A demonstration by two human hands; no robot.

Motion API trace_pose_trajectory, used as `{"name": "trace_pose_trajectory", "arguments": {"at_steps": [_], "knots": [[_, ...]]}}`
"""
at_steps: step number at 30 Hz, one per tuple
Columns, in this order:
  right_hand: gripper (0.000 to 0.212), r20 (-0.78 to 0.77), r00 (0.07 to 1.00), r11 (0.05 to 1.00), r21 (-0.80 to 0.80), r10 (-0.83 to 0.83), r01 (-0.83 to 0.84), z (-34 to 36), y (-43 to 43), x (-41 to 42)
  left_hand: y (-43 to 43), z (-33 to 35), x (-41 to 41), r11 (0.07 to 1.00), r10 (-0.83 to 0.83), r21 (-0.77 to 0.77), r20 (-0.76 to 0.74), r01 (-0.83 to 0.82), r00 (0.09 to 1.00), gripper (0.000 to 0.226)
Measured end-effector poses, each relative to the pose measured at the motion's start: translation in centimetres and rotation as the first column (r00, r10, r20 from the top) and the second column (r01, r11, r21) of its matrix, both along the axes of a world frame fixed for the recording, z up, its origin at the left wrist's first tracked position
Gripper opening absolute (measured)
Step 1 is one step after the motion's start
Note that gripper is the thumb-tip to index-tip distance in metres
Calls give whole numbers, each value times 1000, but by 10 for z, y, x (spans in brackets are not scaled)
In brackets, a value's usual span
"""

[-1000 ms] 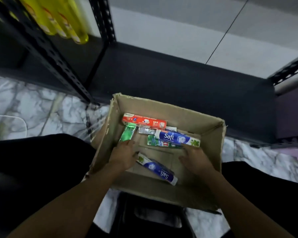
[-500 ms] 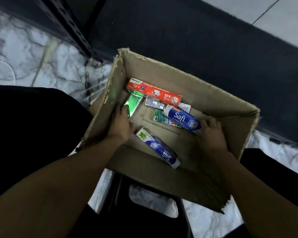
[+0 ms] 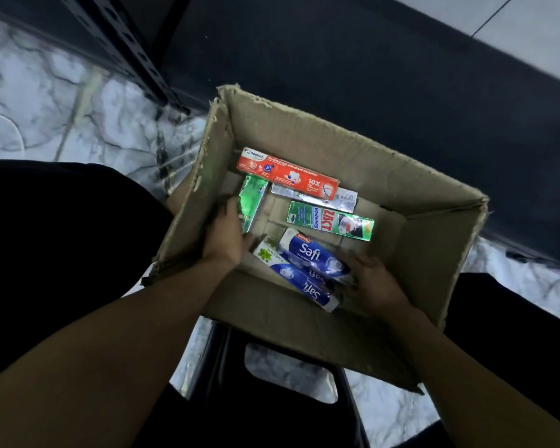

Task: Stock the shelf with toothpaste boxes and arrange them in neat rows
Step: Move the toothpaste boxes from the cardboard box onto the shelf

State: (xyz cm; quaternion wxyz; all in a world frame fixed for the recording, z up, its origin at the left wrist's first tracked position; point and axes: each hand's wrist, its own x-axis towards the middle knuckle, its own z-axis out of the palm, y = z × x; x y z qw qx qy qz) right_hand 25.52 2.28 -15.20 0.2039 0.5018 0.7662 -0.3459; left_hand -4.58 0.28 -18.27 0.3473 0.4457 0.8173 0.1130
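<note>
An open cardboard box [image 3: 434,253] holds several toothpaste boxes. A red Pepsodent box [image 3: 288,177] lies along the far wall, with a silver box [image 3: 343,200] and a green Zact box [image 3: 330,221] just nearer. My left hand [image 3: 223,236] is inside at the left wall, its fingers and thumb round the near end of a shiny green toothpaste box [image 3: 253,198]. My right hand [image 3: 374,282] grips the end of a blue Safi box [image 3: 314,257]. That box lies partly on a second blue Safi box [image 3: 307,287] at the near wall.
The cardboard box sits on a black stool [image 3: 272,399] between my dark-clothed legs. Beyond it runs a dark low shelf board [image 3: 337,59] with a black perforated upright [image 3: 117,50] at the left. Marble floor [image 3: 46,101] lies to the left and right.
My right hand has taken the blue Safi box off the green Zact box and drawn it back beside the other Safi box. The view has tilted down. My left hand stays on the green box.
</note>
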Motion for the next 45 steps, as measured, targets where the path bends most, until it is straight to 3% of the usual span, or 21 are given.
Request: {"name": "trace_pose_trajectory", "arguments": {"at_steps": [3, 7, 9, 14, 18, 21, 26, 30, 36, 40, 45], "knots": [[67, -37, 989, 990, -16, -140, 139, -2, -2, -1, 0, 2, 0, 1000, 29, 8, -5, -29, 1000, 85], [57, 12, 954, 935, 204, -298, 290, -4, 20, -1, -1, 10, 1, 999, 27, 36, -28, -26, 999, 73], [60, -11, 927, 901, 232, -375, 367, -7, 36, -1, -1, 17, 2, 997, 56, 57, -3, -56, 998, 66], [75, 5, 878, 878, 14, -479, 479, -23, 57, -4, -4, 34, -1, 991, 133, -3, 98, -133, 986, 67], [60, 58, 878, 878, -47, -474, 477, -31, 50, -9, -17, 39, -4, 976, 205, -123, 227, -181, 952, 69], [64, 74, 856, 851, -95, -512, 517, -35, 36, -11, -20, 44, 0, 967, 238, -161, 312, -196, 920, 71], [48, 3, 790, 779, -160, -614, 606, -24, 28, -10, -14, 60, -2, 951, 303, -175, 390, -253, 869, 80], [46, -113, 812, 809, -242, -572, 536, 2, 29, -14, -9, 80, -8, 939, 331, -237, 429, -249, 840, 63], [30, -283, 773, 824, -191, -567, 534, 76, 42, -26, 2, 133, -18, 981, 114, -187, 375, -45, 920, 47], [28, -350, 801, 863, -45, -486, 503, 148, 46, -20, 12, 188, -20, 994, -76, -54, 327, 98, 942, 35], [20, -500, 768, 848, 115, -400, 517, 245, 32, -14, 23, 277, -25, 949, -286, 178, 146, 259, 947, 44]]}}
